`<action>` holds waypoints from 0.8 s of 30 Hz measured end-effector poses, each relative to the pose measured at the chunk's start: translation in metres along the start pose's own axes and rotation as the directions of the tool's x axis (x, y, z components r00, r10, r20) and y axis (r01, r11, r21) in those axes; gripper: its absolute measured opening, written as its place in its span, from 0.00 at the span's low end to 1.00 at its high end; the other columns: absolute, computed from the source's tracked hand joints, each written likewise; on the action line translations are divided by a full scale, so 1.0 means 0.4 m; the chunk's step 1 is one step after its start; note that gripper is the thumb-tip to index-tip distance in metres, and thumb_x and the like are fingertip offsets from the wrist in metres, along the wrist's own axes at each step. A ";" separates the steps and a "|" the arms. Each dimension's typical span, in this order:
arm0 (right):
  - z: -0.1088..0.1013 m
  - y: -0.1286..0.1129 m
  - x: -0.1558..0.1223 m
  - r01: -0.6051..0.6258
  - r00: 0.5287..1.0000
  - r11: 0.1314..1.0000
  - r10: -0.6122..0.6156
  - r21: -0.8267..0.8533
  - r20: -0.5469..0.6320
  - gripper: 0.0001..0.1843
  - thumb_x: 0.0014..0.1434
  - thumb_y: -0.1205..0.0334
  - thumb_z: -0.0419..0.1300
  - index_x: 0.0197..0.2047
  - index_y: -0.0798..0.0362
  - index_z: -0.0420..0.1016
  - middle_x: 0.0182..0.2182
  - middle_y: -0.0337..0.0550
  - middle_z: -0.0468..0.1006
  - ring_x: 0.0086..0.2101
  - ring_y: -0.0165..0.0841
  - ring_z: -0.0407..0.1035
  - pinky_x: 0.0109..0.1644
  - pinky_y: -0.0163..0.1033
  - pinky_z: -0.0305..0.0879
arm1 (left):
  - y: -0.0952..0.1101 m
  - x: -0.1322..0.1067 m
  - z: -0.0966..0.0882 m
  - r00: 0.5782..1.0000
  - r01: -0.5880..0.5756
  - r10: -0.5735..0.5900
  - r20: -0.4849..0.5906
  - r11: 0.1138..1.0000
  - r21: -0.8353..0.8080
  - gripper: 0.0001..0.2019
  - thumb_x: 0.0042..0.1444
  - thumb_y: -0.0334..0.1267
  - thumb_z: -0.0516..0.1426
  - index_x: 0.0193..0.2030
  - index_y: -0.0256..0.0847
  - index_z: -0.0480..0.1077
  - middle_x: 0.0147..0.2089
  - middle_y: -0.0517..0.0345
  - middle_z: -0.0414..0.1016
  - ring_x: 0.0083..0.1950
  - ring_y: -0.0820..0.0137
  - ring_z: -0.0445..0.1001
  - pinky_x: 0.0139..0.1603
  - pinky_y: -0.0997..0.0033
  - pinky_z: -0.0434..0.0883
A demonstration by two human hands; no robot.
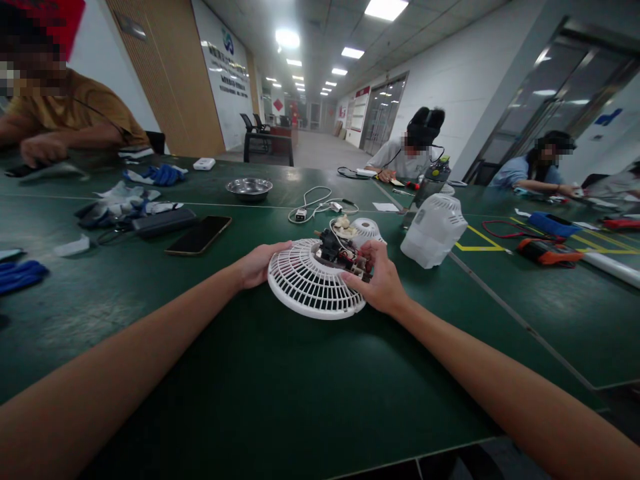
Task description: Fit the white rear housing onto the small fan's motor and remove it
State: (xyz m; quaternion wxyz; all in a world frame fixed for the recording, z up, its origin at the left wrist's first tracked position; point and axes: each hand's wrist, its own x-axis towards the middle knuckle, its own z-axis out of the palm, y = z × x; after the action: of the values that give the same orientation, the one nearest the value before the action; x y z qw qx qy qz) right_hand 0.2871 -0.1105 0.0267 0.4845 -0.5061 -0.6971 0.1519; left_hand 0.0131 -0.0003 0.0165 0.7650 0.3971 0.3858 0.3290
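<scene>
A round white fan grille (307,283) lies flat on the green table (280,387), with a black motor and wired parts (340,252) on top of it. My left hand (257,263) grips the grille's left rim, fingers curled over the edge. My right hand (379,280) rests on the grille's right side, its fingers pinched on the small wired parts beside the motor. A white domed fan cover (369,231) lies just behind the grille.
A white fan housing (434,230) stands to the right. A black phone (199,235), a steel bowl (249,188), a white cable (320,205), gloves (157,175) and tools (545,252) lie around. Other people sit at the far left and far right.
</scene>
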 end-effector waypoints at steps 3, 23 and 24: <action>0.001 -0.003 0.004 0.012 0.998 1.000 -0.012 -0.002 0.066 0.32 0.48 0.47 0.74 0.50 0.44 0.65 0.44 0.46 0.74 0.44 0.45 0.70 0.55 0.56 0.67 | -0.008 0.010 0.000 0.999 -0.024 0.025 -0.038 1.000 0.020 0.08 0.65 0.35 0.60 0.45 0.35 0.79 0.43 0.42 0.83 0.37 0.66 0.83 0.41 0.68 0.81; -0.078 0.189 0.088 -0.136 0.990 0.962 0.125 -0.236 -0.064 0.46 0.46 0.54 0.74 0.66 0.47 0.62 0.48 0.47 0.77 0.49 0.48 0.72 0.60 0.60 0.64 | -0.020 0.011 0.004 0.989 -0.131 0.135 -0.058 0.989 0.072 0.07 0.64 0.36 0.62 0.39 0.35 0.80 0.38 0.45 0.83 0.34 0.69 0.82 0.38 0.72 0.81; -0.077 0.189 0.088 -0.163 0.986 0.959 0.153 -0.230 -0.061 0.46 0.46 0.54 0.74 0.65 0.48 0.62 0.44 0.45 0.77 0.45 0.47 0.73 0.58 0.60 0.66 | -0.020 0.010 0.005 0.989 -0.131 0.136 -0.062 0.989 0.074 0.07 0.64 0.36 0.62 0.39 0.34 0.80 0.38 0.45 0.83 0.34 0.70 0.82 0.38 0.72 0.80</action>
State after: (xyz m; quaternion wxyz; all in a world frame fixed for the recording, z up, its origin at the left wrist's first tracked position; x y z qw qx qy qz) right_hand 0.3545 -0.0555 0.0070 0.4227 -0.6169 -0.6570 0.0958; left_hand 0.0184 -0.0014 0.0091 0.7136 0.4374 0.3948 0.3788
